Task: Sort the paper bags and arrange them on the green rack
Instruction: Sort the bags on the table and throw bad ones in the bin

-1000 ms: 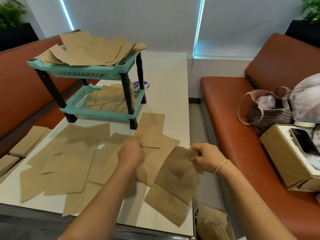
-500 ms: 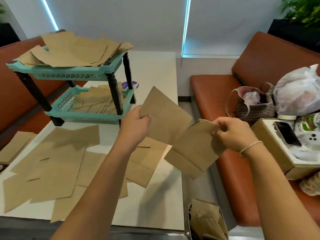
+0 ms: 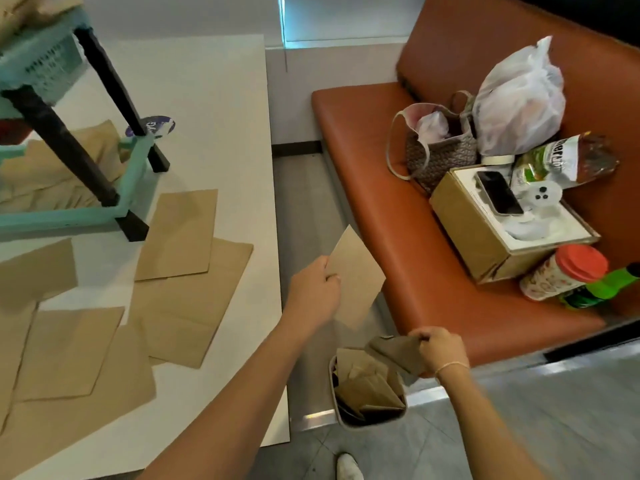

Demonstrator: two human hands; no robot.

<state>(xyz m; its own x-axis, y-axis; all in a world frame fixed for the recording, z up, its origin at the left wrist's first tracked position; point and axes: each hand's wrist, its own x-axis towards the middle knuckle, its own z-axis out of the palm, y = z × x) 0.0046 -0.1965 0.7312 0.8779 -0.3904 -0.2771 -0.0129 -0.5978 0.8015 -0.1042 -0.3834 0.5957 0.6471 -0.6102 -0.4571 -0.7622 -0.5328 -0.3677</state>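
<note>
Brown paper, left: my left hand [image 3: 313, 292] pinches a flat brown paper bag [image 3: 356, 278], now out past the white table [image 3: 207, 98] edge, over the floor gap.
Right: right hand [image 3: 440, 349] clamped on a crumpled brown bag [image 3: 398, 351], dropped from chest height to just above the small bin [image 3: 370, 422] of discarded bags.
View: I've swung right and down since half a second ago.
Rack: green plastic rack [image 3: 69, 213] pushed to top-left, bags on lower shelf.
Table: loose flat bags [image 3: 180, 306] unmoved.
</note>
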